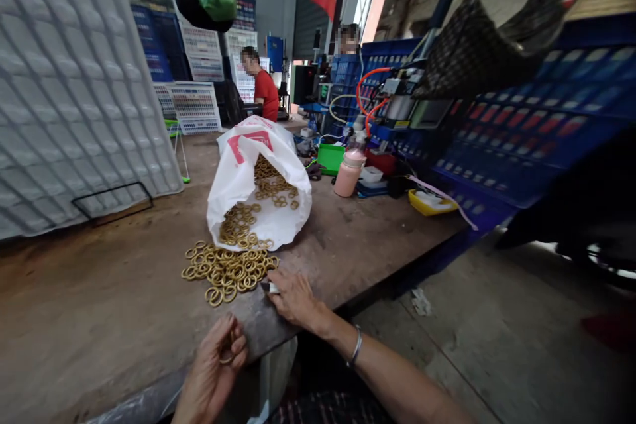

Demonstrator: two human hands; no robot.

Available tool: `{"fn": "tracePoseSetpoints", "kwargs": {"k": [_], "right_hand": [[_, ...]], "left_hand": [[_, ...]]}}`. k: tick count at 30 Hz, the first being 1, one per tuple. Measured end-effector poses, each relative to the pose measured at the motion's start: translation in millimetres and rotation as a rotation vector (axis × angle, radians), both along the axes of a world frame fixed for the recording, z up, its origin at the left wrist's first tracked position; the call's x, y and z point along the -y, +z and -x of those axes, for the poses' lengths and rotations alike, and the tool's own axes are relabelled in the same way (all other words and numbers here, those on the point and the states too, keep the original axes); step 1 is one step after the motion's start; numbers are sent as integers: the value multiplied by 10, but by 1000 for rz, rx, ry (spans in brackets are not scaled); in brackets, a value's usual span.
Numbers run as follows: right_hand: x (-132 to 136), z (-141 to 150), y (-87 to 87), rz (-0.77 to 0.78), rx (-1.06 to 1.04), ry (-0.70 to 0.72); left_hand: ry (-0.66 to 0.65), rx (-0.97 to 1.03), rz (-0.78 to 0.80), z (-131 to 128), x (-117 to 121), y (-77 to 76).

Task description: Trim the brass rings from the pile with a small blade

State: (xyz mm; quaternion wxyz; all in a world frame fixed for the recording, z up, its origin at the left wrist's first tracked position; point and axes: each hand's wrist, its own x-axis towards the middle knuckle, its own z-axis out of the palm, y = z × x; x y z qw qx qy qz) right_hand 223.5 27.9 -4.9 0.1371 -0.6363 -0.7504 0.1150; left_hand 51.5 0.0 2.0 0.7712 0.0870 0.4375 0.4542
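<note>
A white plastic bag lies open on the brown workbench, spilling brass rings. A loose pile of brass rings sits just in front of the bag's mouth. My left hand is at the bench's near edge, fingers curled around a brass ring. My right hand, with a bangle on the wrist, rests palm down right of the pile, fingertips pressed on a small pale piece I cannot make out.
A large white plastic crate leans at the left. A pink bottle, a green box and a yellow tray stand at the back right, with blue crates beyond. Two people are at work in the distance.
</note>
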Motion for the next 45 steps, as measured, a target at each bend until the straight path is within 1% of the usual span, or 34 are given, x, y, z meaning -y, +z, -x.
{"fn": "tracePoseSetpoints", "kwargs": {"k": [4,7,10,14,16,19,21,24,26,28,31,33,39,45], "right_hand": [[15,-26,-11,-13,-30,-1],[6,-48,-14,-10,-108,-10],[-10,-28,-29,-1,-263,-28],[26,86,-27,-15,-503,65],[56,159,-8,-22,-577,107],[83,247,39,-4,-648,118],[82,282,72,36,-681,113],[63,311,104,112,-696,116],[49,326,110,152,-694,111],[41,343,109,175,-700,94],[42,370,108,181,-700,77],[47,387,109,181,-709,83],[50,410,91,226,-867,94],[52,416,62,306,-1027,59]], "left_hand": [[-83,-85,-153,-76,21,43],[-88,-187,-213,-150,30,82],[-75,-277,-242,-194,10,82],[-90,-303,-262,-196,-9,59],[-105,-293,-257,-183,-4,50],[-95,-320,-259,-154,14,31],[-85,-423,-293,-132,27,9],[-85,-626,-410,-106,42,-27],[-88,-686,-467,-97,49,-38],[-113,-650,-442,-93,56,-30],[-170,-467,-348,-90,62,9],[-181,-366,-323,-85,66,35],[-152,-287,-333,-57,106,56],[-160,-212,-348,-32,127,74]]}}
